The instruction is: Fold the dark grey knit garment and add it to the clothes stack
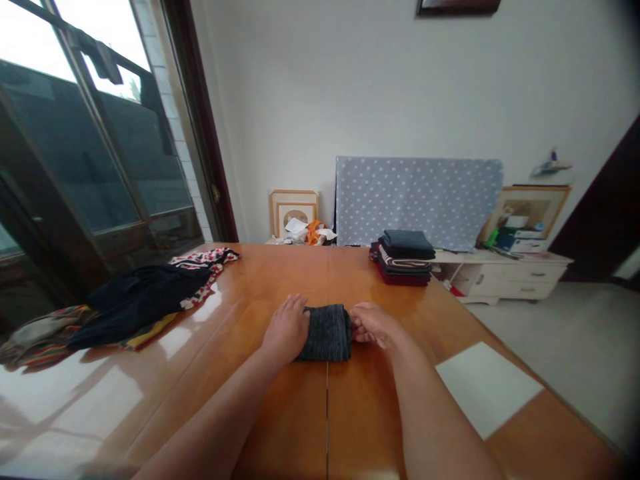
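A dark grey, streaked garment, folded into a small rectangle, lies on the wooden table in front of me. My left hand rests flat over its left end, fingers stretched forward. At the right edge of the bundle, my right hand has its fingers curled in and pressed together against the fold. Part of the cloth's left side is hidden under my left hand. What kind of garment it is cannot be made out in this folded form.
A stack of folded clothes stands near the table's far right edge. Loose clothes lie heaped at the left. A pale sheet lies on the right of the table. Behind are a spotted blue cloth and a white cabinet.
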Demonstrator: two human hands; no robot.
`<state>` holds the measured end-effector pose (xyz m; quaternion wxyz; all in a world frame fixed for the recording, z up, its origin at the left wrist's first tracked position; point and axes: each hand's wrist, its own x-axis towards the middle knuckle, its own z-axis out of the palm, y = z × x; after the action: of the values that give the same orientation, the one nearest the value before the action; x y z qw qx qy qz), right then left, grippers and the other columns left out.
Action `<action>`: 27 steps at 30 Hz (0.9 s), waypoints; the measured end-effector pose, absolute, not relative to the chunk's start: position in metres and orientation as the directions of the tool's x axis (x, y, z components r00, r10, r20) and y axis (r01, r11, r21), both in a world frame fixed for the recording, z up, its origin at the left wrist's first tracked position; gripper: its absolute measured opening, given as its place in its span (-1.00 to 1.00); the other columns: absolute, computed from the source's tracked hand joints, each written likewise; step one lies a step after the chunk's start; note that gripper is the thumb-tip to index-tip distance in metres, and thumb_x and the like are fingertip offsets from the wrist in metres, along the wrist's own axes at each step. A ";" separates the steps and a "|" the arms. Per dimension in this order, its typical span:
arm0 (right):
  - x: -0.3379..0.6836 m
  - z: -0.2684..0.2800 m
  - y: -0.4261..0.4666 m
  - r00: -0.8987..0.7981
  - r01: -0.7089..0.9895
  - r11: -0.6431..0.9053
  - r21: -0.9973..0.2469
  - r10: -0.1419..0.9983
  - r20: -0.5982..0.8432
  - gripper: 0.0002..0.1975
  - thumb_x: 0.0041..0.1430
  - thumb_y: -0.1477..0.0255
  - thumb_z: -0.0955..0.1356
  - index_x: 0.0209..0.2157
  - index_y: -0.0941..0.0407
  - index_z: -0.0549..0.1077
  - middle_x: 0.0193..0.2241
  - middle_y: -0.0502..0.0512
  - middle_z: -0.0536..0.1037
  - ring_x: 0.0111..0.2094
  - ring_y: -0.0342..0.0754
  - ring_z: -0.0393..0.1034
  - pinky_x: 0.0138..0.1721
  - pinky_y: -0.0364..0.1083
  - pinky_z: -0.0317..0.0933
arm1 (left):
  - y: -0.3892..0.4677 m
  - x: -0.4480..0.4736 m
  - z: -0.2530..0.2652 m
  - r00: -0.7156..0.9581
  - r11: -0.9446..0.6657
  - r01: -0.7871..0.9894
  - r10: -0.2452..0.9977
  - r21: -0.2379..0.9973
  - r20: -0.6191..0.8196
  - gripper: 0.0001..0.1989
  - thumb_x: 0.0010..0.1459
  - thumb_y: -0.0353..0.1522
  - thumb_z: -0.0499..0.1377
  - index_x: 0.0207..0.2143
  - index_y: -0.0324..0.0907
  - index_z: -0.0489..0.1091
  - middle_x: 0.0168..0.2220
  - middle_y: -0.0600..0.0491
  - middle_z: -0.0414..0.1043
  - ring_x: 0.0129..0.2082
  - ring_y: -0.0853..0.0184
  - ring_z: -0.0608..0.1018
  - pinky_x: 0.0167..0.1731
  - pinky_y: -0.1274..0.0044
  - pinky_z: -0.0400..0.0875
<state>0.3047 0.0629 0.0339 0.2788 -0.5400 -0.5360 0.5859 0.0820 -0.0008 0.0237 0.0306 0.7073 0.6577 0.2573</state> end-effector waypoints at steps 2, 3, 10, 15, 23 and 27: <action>0.309 0.033 0.066 -0.229 0.258 -0.271 -0.927 0.915 -0.331 -0.93 0.08 0.43 0.31 -0.36 0.12 0.33 -0.56 0.03 0.49 -0.60 -0.16 0.40 -0.58 -0.23 0.27 | -0.002 0.084 0.021 0.068 -0.186 0.864 0.964 0.467 0.257 -0.54 0.31 -0.23 0.00 0.18 -0.22 0.28 0.31 -0.19 0.17 0.36 0.09 0.12 0.31 0.25 -0.08; 0.311 0.032 0.067 -0.215 0.264 -0.270 -0.926 0.919 -0.329 -0.92 0.08 0.42 0.31 -0.36 0.12 0.32 -0.56 0.04 0.49 -0.61 -0.15 0.41 -0.59 -0.23 0.26 | -0.003 0.084 0.019 0.068 -0.184 0.821 0.972 0.540 0.226 -0.56 0.27 -0.20 0.06 0.14 -0.18 0.32 0.30 -0.19 0.19 0.36 0.07 0.12 0.31 0.21 -0.14; 0.316 0.028 0.072 -0.211 0.303 -0.244 -0.921 0.926 -0.314 -0.91 0.05 0.42 0.35 -0.44 0.15 0.37 -0.61 0.13 0.51 -0.63 -0.12 0.41 -0.66 -0.24 0.21 | -0.005 0.089 0.026 -0.024 -0.238 0.620 0.947 0.748 0.321 -0.78 0.07 -0.22 0.29 -0.23 -0.07 0.48 0.03 -0.13 0.46 0.25 -0.04 0.26 0.30 0.19 -0.27; 0.316 0.030 0.071 -0.238 0.314 -0.226 -0.922 0.921 -0.307 -0.90 0.04 0.43 0.35 -0.49 0.15 0.37 -0.67 0.10 0.48 -0.68 -0.14 0.36 -0.71 -0.27 0.10 | -0.007 0.120 0.036 0.016 -0.253 0.734 0.934 0.630 0.356 -0.70 0.18 -0.09 0.15 -0.45 -0.10 0.41 -0.39 -0.06 0.45 -0.23 0.09 0.50 -0.10 0.38 0.26; 0.317 0.031 0.073 -0.254 0.347 -0.215 -0.913 0.916 -0.312 -0.87 0.06 0.42 0.35 -0.51 0.17 0.39 -0.67 0.14 0.50 -0.67 -0.13 0.38 -0.69 -0.26 0.14 | 0.004 0.155 0.039 -0.143 0.019 0.791 0.978 0.612 0.154 -0.73 -0.10 -0.22 0.32 -0.60 -0.09 0.28 -0.61 0.04 0.28 -0.36 0.05 0.49 -0.27 0.39 0.20; 0.318 0.031 0.073 -0.277 0.376 -0.217 -0.901 0.901 -0.333 -0.86 0.03 0.43 0.36 -0.54 0.16 0.39 -0.69 0.16 0.51 -0.68 -0.11 0.38 -0.72 -0.25 0.14 | 0.011 0.145 0.039 -0.151 0.044 0.743 0.983 0.668 0.103 -0.81 -0.11 -0.33 0.27 -0.65 -0.09 0.30 -0.65 0.07 0.26 -0.39 0.13 0.47 -0.33 0.44 0.17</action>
<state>0.3179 0.0731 0.0307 0.2383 -0.5518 -0.5785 0.5514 0.1446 0.0114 0.0391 0.1974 0.6211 0.6949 0.3039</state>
